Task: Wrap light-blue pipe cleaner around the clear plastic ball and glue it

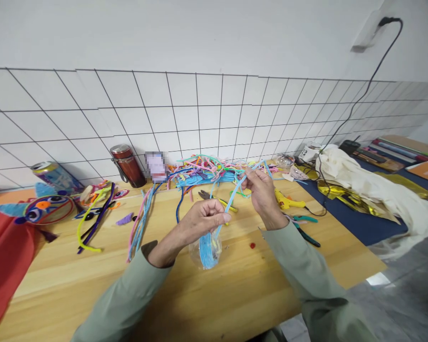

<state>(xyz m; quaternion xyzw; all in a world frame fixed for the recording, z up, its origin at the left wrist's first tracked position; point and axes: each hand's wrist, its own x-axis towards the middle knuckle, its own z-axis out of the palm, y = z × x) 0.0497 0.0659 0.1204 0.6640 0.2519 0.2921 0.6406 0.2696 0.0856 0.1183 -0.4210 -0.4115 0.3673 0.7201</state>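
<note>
Both my hands grip a light blue pipe cleaner (236,194) that runs on a slant between them above the table. My left hand (207,217) pinches its lower part between thumb and finger. Up and to the right, my right hand (260,191) is closed round the upper part, and a bent length sticks out past the fingers. Below my left hand, on the wood, is a clear round plastic piece with blue pipe cleaner (207,251) coiled on it; the hand partly hides it. Pliers with yellow handles (228,204) lie behind my hands.
A heap of coloured pipe cleaners (207,172) lies along the tiled wall. To the left stand a brown flask (129,166), a can (57,175) and a decorated owl-like face (46,209). At right are a yellow glue gun (288,200), green-handled pliers (305,230) and white cloth (364,183).
</note>
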